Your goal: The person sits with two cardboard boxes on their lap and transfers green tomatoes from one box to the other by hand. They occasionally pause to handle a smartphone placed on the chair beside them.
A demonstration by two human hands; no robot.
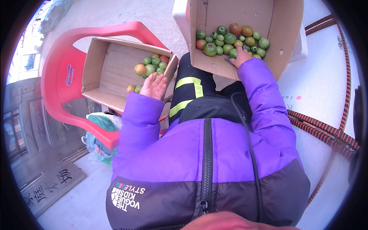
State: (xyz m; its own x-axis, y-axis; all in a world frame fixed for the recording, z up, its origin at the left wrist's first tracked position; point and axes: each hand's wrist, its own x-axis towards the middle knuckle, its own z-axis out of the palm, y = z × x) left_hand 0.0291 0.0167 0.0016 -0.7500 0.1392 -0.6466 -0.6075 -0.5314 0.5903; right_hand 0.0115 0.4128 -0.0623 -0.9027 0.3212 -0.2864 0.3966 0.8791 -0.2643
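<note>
Left hand: palm up, fingers loosely spread, near ripening tomatoes in a cardboard box. Right hand: among green tomatoes, second box; grip cannot be told.

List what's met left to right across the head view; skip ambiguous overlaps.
Grey moulded panel → open brown cardboard box holding round green and reddish tomatoes → neon-yellow fabric strips → second open brown cardboard box holding more such tomatoes → reddish-and-black striped cords.
</note>
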